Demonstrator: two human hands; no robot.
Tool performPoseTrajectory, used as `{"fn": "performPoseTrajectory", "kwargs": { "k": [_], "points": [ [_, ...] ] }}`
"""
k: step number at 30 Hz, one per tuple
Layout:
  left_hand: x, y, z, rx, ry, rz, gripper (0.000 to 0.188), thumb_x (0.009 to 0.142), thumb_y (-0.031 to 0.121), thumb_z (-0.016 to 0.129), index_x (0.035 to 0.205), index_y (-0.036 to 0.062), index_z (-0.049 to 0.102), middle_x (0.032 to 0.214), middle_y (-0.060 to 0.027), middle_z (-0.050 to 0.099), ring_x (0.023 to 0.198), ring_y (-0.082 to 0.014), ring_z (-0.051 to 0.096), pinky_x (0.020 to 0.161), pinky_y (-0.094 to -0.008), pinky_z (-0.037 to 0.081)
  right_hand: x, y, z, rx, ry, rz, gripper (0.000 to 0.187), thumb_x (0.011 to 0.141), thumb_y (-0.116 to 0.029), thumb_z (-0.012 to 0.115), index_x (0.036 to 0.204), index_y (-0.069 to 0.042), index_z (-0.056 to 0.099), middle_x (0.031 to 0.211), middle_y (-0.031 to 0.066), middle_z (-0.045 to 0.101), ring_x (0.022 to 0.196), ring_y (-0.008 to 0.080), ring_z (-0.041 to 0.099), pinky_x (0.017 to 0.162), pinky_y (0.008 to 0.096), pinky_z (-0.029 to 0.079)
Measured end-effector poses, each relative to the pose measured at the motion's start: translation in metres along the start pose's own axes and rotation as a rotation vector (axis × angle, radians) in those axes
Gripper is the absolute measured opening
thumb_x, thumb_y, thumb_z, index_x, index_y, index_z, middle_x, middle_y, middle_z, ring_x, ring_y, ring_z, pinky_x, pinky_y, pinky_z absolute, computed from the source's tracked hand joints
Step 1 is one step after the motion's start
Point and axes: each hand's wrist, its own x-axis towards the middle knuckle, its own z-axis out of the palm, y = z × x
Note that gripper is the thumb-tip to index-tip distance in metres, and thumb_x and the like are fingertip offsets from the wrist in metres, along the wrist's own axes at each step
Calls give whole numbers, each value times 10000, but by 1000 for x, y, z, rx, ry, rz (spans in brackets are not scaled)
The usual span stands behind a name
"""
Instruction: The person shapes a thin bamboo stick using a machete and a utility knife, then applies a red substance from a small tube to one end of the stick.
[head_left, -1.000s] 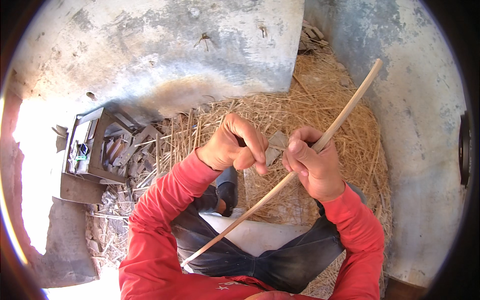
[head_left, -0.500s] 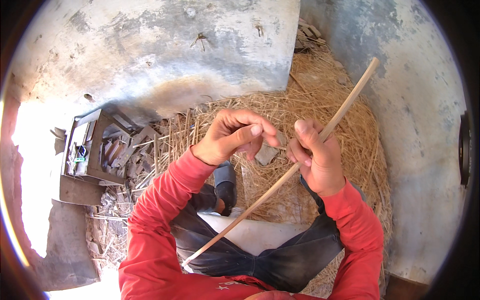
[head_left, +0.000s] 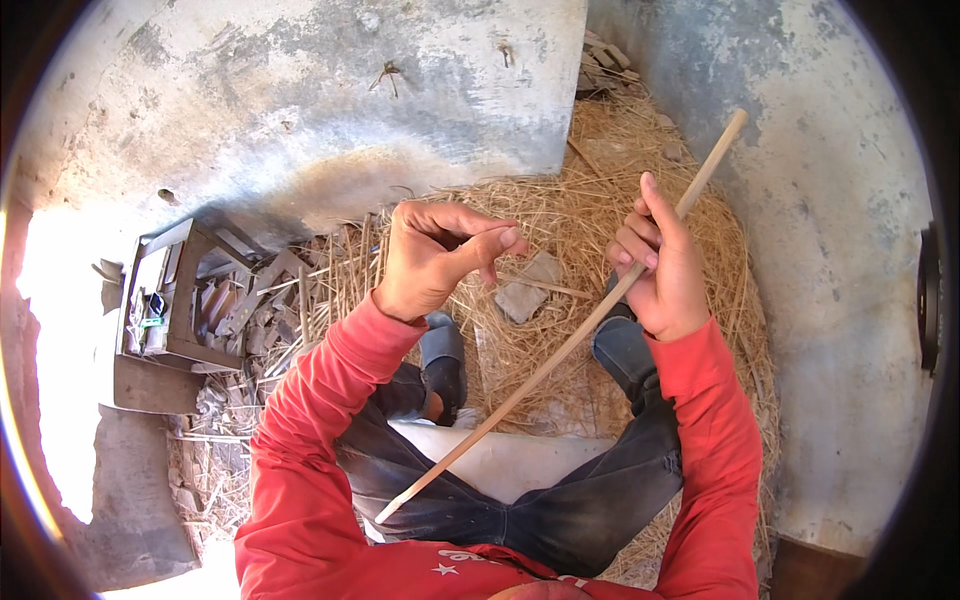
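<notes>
Long, pale wooden stick [head_left: 553,357] is slanting across the middle of the view, its near end hanging over the left thigh (whether touching, cannot tell), its far end pointing up toward the right-hand wall. Right hand [head_left: 668,265] is gripping it above mid-length: fingers are curling over the shaft, thumb is standing upright, seemingly not pressing on the wood. Judgement: the hold is leaning on the fingers alone, so the longer lower part is likely to be swinging with any wrist turn; wrapping the thumb, or gripping nearer the middle, should be steadying it. Left hand [head_left: 430,262] is hanging apart from the stick, thumb and index tips drawing together in a pinch; nothing visible is sitting between them, though something very thin could be escaping the view. A light two-handed hold would be giving better control over the angle. Dark trousers [head_left: 585,510] are framing the near end; fabric could be catching a rough tip. Beyond, loose straw [head_left: 625,150] is covering the floor, a flat grey stone [head_left: 520,300] lying on it between the hands.
</notes>
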Motion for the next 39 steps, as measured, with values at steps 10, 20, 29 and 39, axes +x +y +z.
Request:
{"fn": "performPoseTrajectory", "kwargs": {
  "k": [10,20,29,39],
  "points": [
    [4,-25,-17,157,46,106,133,828,48,812,788,22,688,774,-96,729,611,-97,650,520,-224,501,3,2,-4,69,-9,7,304,953,-353,708,941,-78,579,619,-98,275,508,33,316,572,243,353],
    [11,-25,-4,58,8,104,198,962,122,676,1127,18,706,1017,-133,748,802,-149,705,727,-281,559,3,-1,-9,90,-66,44,377,1005,-404,582,999,-32,646,649,-66,384,579,87,428,655,285,414],
    [1,-22,11,141,-404,-254,455,1058,249,520,1420,-26,508,1077,-151,727,976,-211,707,887,-355,551,-3,9,0,-430,-244,-91,654,1053,-572,346,1255,-26,643,1098,59,594,942,163,557,845,329,471],
    [-14,-16,31,191,-287,-268,303,985,133,650,1207,-73,654,748,-99,727,578,-89,658,485,-221,515,-16,8,4,-1086,-297,-278,390,964,-369,668,912,10,741,617,-2,591,549,104,531,560,263,460]
  ]
}}
